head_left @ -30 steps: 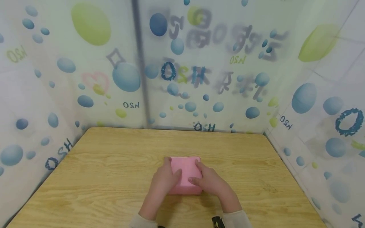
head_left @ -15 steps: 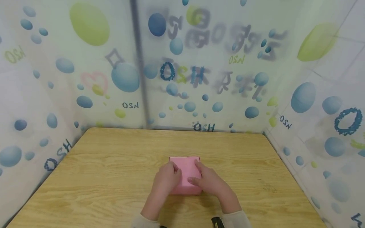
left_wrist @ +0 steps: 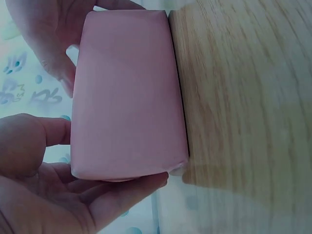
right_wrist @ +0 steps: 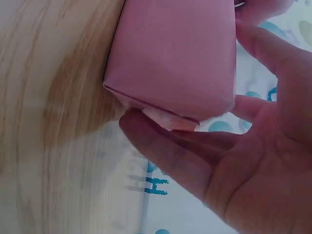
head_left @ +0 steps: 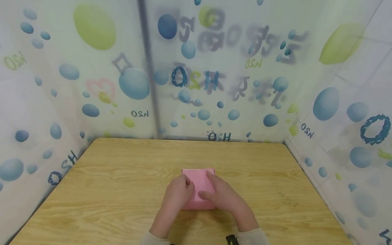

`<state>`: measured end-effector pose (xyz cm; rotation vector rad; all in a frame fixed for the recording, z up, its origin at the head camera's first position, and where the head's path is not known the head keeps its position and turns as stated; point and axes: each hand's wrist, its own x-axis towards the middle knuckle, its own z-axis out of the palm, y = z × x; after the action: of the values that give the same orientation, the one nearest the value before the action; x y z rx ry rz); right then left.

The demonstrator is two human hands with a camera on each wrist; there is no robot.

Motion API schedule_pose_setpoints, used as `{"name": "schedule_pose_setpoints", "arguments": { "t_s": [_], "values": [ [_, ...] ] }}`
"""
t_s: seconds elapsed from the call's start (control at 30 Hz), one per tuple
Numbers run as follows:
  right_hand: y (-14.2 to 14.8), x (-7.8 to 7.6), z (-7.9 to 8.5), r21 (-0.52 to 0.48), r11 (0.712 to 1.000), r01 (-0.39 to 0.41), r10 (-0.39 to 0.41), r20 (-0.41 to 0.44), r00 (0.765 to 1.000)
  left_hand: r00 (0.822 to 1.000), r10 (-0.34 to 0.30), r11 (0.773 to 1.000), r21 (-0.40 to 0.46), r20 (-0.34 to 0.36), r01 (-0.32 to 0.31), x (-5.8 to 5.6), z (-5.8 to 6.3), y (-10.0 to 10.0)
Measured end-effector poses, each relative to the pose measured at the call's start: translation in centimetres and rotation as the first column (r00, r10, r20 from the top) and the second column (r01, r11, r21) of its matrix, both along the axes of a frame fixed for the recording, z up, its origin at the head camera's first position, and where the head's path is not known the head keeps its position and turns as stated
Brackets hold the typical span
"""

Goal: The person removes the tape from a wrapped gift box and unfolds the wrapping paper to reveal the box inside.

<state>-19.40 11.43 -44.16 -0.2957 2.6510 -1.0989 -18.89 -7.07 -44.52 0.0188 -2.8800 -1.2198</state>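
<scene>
A pink paper-wrapped box [head_left: 199, 178] sits on the wooden table, close in front of the person. My left hand [head_left: 178, 193] holds its left side, thumb over the top and fingers along the end face. From the right, my right hand [head_left: 226, 196] grips the opposite end, its thumb reaching onto the top. The left wrist view gives the smooth near side of the box [left_wrist: 127, 95]. In the right wrist view, folded paper [right_wrist: 163, 117] shows at the box's end, with the right fingers against it. The underside is hidden.
The wooden table [head_left: 122, 177] stretches out on all sides of the box. A pale curtain-like backdrop [head_left: 196, 112] printed with blue and green dots stands along its back, left and right edges. Light sleeves [head_left: 253, 236] cover the forearms.
The left index finger has drawn back from the box's far left corner to beside the thumb. The right hand has shifted slightly left over the top. The box has stayed in place.
</scene>
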Motion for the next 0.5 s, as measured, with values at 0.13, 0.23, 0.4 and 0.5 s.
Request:
{"name": "schedule_pose_setpoints", "arguments": {
  "t_s": [0.13,0.23,0.4,0.5],
  "values": [
    [-0.24,0.08,-0.14,0.038,0.999,0.002,-0.002,-0.012,1.0,1.0,-0.003,1.0,-0.01,-0.024,0.003,0.0,-0.15,-0.03],
    [-0.31,0.14,-0.3,0.037,0.999,0.013,-0.013,-0.013,1.0,0.999,-0.002,1.0,-0.017,-0.033,0.001,0.03,-0.18,-0.01],
    [-0.35,0.13,-0.62,0.023,1.0,0.015,-0.015,-0.02,1.0,0.999,0.0,1.0,-0.019,-0.037,0.0,0.06,-0.17,0.02],
    [-0.36,0.11,-0.71,0.009,1.0,0.013,-0.013,-0.019,1.0,1.0,-0.003,1.0,-0.007,-0.026,0.003,0.01,-0.28,-0.11]
  ]
}}
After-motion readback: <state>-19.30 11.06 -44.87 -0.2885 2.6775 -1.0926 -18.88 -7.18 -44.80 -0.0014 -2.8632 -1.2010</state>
